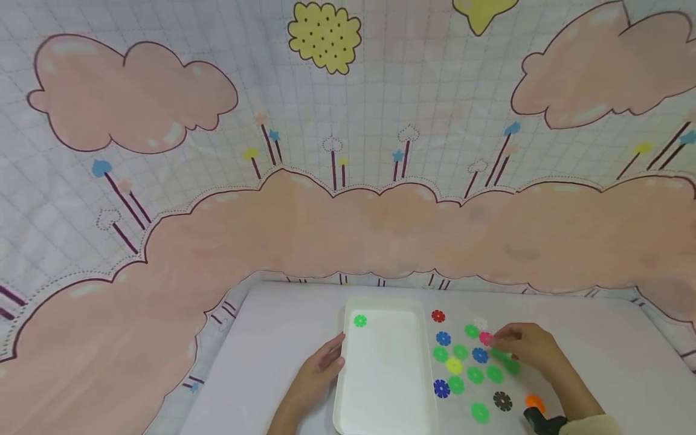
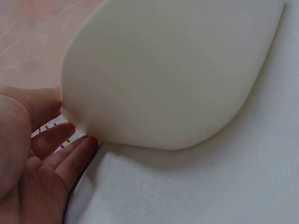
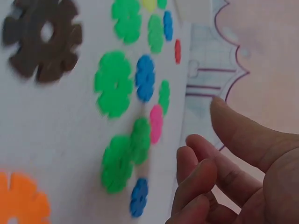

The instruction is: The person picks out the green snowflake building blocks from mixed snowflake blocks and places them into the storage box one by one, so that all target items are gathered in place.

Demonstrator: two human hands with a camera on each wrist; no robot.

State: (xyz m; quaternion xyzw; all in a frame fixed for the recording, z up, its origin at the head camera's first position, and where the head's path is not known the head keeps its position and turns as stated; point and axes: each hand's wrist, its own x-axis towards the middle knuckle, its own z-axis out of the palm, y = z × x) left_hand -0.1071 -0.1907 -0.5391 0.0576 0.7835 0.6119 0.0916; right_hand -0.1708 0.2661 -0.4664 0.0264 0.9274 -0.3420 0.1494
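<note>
A white rectangular tray [image 1: 386, 368] lies on the table, one green notched plastic disc [image 1: 360, 321] near its far left corner. My left hand [image 1: 318, 376] holds the tray's left edge; the left wrist view shows the thumb and fingertips [image 2: 91, 142] at the rim. To the right of the tray, my right hand [image 1: 524, 345] hovers over scattered snowflake-shaped discs. Its fingers are loosely bent with a gap to the thumb [image 3: 233, 121], nothing between them. Nearest to it are a pink disc [image 1: 486, 339] and overlapping green discs [image 3: 117, 163].
Around these lie several more green discs [image 1: 475, 375], a few blue ones [image 1: 443, 338], and red [image 1: 438, 316], yellow [image 1: 454, 365], white [image 1: 480, 323], black [image 1: 502, 401] and orange [image 1: 535, 403] ones. A cloud-printed cloth [image 1: 348, 229] hangs behind the white table [image 1: 261, 338].
</note>
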